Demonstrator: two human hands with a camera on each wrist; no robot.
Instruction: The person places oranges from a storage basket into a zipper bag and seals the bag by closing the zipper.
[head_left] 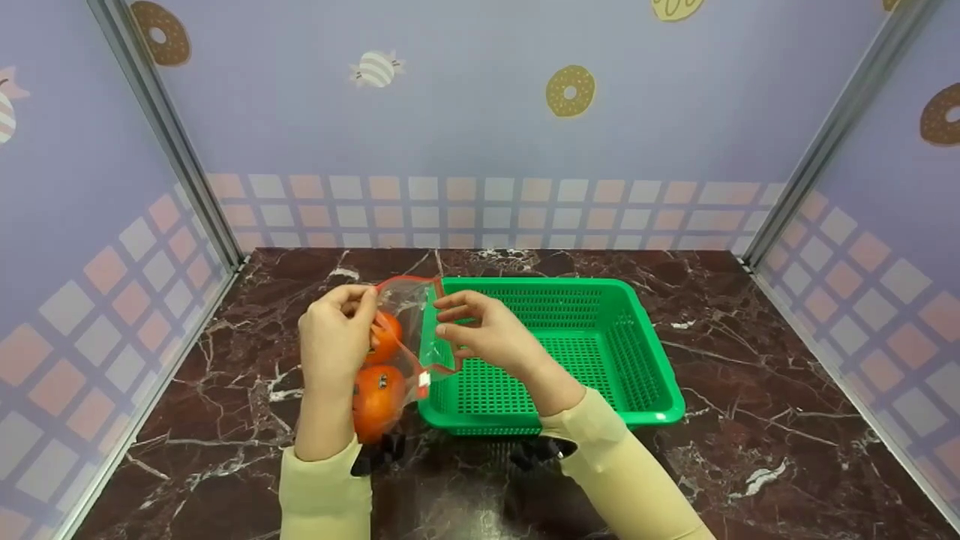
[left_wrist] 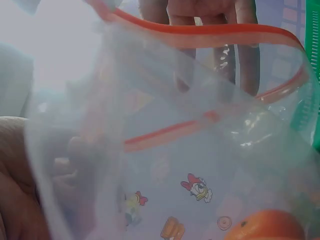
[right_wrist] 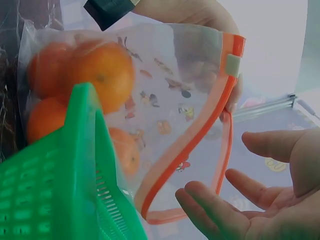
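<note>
A clear slider zip bag (head_left: 409, 300) with a red-orange edge stands upright, its mouth gaping. Small cartoon prints show on its film in both wrist views. Several oranges (right_wrist: 102, 75) fill its lower part. My left hand (head_left: 334, 334) pinches the bag's upper edge between thumb and fingers, on the left side of the mouth. At the opposite side of the mouth is my right hand (head_left: 487, 330), palm facing the bag, fingers loosely spread and holding nothing. The white slider (right_wrist: 233, 65) sits at one end of the edge.
A green perforated basket (head_left: 664, 367) stands right beside the bag, under my right hand, with its left rim close to the oranges. Dark red marbled tabletop (head_left: 750, 420) surrounds them. Patterned panels (head_left: 480, 135) enclose the back and both sides.
</note>
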